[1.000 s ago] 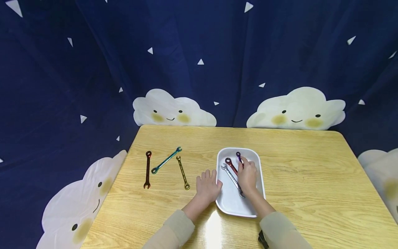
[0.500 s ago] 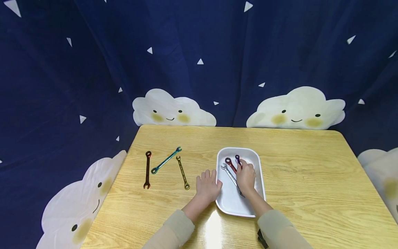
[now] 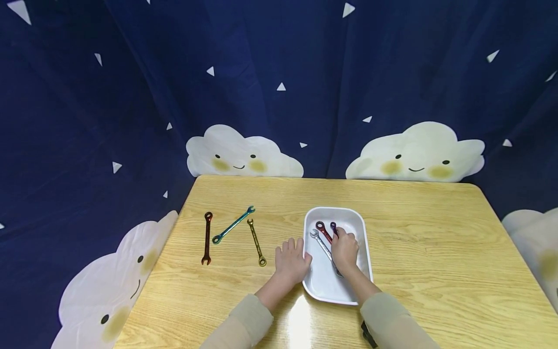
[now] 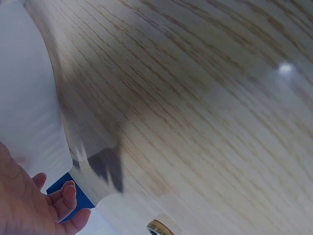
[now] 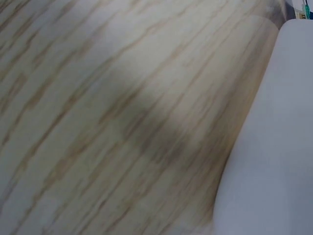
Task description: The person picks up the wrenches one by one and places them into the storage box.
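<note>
Inside the white tray, my right hand grips a purple combination wrench, its ring end poking out past the fingers. Left of that hand lie a red wrench, partly covered by the hand, and a silver wrench. My left hand rests at the tray's left side with fingers extended and the thumb over the rim. The left wrist view shows the same hand beside the tray wall. The right wrist view has only the tray's outer wall; the right hand is out of it.
Left of the tray on the wooden table lie a dark red wrench, a teal wrench and a gold wrench. A dark blue curtain with clouds hangs behind the table.
My right hand has drawn the purple wrench a short way toward me inside the tray. The left hand, the tray and the other wrenches stay where they were.
</note>
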The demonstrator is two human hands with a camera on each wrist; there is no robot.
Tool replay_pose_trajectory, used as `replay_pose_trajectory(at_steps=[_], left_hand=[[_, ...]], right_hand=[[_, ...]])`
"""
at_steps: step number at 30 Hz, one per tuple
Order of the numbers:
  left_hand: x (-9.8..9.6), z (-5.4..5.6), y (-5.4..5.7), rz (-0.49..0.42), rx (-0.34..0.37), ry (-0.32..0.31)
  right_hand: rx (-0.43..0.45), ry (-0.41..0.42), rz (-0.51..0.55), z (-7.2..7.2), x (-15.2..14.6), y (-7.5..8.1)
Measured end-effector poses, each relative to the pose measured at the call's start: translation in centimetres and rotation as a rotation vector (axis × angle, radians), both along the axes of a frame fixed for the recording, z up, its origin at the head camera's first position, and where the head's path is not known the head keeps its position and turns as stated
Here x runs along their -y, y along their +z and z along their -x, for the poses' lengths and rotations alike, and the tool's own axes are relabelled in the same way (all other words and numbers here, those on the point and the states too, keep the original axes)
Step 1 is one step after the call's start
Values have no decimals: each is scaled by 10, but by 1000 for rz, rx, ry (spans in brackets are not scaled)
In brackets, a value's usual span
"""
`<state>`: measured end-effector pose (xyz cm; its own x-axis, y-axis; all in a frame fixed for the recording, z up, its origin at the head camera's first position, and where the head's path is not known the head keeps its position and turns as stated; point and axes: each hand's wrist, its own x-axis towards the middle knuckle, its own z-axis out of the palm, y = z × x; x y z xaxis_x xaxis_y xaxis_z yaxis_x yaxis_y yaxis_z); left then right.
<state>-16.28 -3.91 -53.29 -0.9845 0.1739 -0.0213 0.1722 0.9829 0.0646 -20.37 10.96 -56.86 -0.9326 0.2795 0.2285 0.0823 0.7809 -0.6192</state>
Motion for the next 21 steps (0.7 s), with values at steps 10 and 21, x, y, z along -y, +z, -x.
replay_pose_trajectory(at_steps=[10, 21], left_hand=[[0, 0, 1, -5, 7, 2], [0, -1, 2, -15, 5, 4]], right_hand=[[18, 5, -27, 0, -1, -3], [45, 12, -56, -1, 0, -2]])
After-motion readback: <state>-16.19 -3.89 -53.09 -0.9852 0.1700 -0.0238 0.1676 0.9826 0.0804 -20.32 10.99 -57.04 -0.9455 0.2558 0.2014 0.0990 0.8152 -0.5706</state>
